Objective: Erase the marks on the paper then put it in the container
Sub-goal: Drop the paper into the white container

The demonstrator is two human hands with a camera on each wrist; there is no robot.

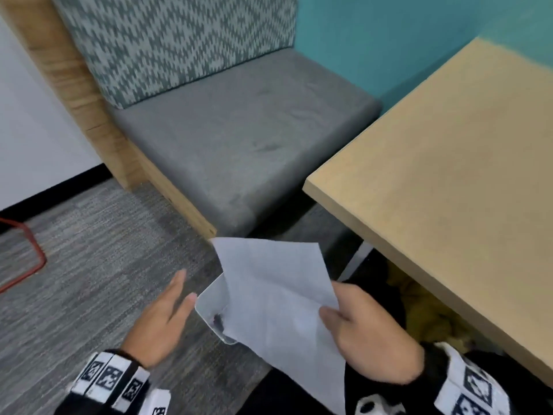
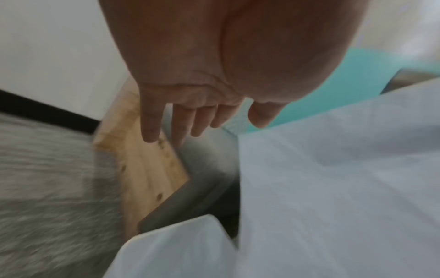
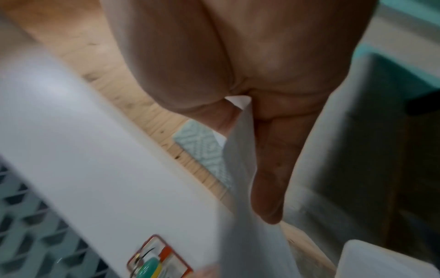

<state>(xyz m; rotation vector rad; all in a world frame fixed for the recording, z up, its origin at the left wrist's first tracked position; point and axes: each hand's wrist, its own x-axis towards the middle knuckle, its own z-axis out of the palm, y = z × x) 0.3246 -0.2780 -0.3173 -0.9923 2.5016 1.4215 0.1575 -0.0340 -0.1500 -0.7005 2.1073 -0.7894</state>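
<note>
A white sheet of paper [image 1: 275, 292] hangs in the air over the floor, pinched at its right edge by my right hand [image 1: 329, 313]. In the right wrist view the paper [image 3: 240, 159] runs between thumb and fingers. Under the sheet's left part a white container [image 1: 213, 298] sits low, with something dark inside; the sheet hides most of it. My left hand [image 1: 182, 292] is flat with straight fingers, just left of the container's rim and holding nothing. The left wrist view shows its fingers [image 2: 151, 122] spread, with the paper [image 2: 333, 178] and container rim [image 2: 178, 235] to the right.
A bench with a grey seat cushion [image 1: 239, 139] and patterned back stands ahead. A light wooden table [image 1: 449, 175] fills the right side, its corner close above the paper. A red metal frame [image 1: 33, 259] lies on the grey carpet at the left.
</note>
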